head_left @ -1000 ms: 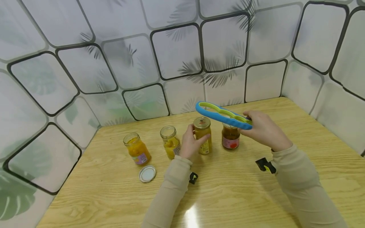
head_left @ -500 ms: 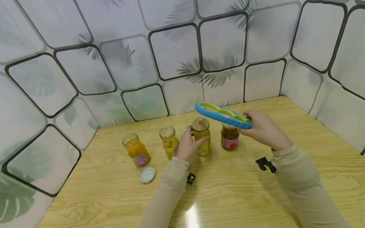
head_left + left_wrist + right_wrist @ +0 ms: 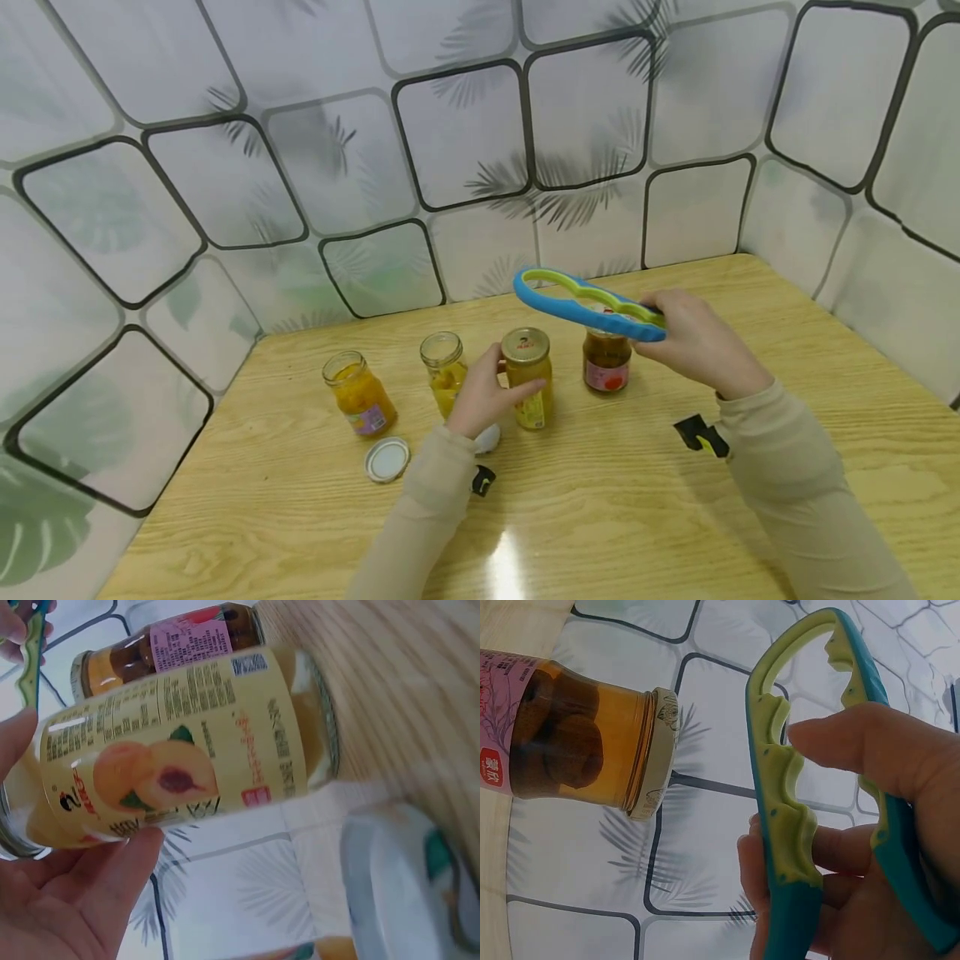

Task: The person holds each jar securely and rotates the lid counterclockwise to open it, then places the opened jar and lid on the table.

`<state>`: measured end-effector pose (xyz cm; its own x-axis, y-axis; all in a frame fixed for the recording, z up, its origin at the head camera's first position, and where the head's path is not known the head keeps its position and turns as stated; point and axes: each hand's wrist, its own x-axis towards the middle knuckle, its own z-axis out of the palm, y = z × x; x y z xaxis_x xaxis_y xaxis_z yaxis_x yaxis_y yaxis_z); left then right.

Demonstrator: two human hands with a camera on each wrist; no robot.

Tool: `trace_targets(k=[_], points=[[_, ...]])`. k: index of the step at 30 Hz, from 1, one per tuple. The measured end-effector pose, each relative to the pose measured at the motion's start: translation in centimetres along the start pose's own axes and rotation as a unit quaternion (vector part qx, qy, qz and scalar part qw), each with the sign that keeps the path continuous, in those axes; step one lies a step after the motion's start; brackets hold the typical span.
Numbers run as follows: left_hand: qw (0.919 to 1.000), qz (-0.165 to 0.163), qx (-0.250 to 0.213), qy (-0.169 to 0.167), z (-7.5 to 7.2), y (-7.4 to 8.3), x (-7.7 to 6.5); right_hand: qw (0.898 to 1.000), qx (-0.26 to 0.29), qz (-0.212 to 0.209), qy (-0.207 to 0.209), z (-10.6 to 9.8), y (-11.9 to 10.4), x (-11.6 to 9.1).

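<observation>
My left hand (image 3: pixel 480 398) grips a peach jar (image 3: pixel 531 367) with a gold lid, its fingers behind the glass and its thumb across the front. A peach picture shows on the jar's label (image 3: pixel 169 769) in the left wrist view. My right hand (image 3: pixel 697 346) holds a blue and green jar opener (image 3: pixel 566 308), a long loop with scalloped inner edges, raised above the table. Below and behind the opener stands a lidded jar of dark fruit (image 3: pixel 606 362) with a pink label; nothing touches it.
Two lidless jars stand to the left, one orange-yellow (image 3: pixel 365 400) with a purple label, one with yellow fruit (image 3: pixel 444 379) partly behind my left hand. A loose lid (image 3: pixel 387 460) lies before them. Another white lid (image 3: pixel 487 439) shows beside my left wrist. A patterned wall backs the wooden table (image 3: pixel 600 517).
My left hand has brought the peach jar a little nearer to me, and the white lid by the wrist has come into view. The right hand and opener have stayed nearly still.
</observation>
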<state>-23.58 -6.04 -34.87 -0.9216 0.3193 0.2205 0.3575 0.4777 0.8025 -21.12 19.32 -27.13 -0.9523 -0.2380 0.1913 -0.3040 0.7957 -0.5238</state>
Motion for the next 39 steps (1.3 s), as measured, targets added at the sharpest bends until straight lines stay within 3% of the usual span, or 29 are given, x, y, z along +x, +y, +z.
trace_targets(k=[13,24,31,39], points=[[0.9951,0.022,-0.007,-0.096,-2.3,0.1,-2.2,1.0,0.014,0.001,-0.007,0.0,-0.4,-0.2],[0.9847,0.041,-0.018,-0.169,-3.7,0.0,-2.7,1.0,0.014,0.003,0.016,-0.1,-0.8,-0.7],[0.9829,0.024,-0.026,-0.181,-3.6,-0.3,-2.7,0.999,0.035,0.01,0.015,0.0,-1.1,-0.7],[0.9776,-0.013,-0.082,-0.193,-2.9,-1.4,-2.4,0.999,0.042,0.007,0.021,0.3,-1.4,-0.7]])
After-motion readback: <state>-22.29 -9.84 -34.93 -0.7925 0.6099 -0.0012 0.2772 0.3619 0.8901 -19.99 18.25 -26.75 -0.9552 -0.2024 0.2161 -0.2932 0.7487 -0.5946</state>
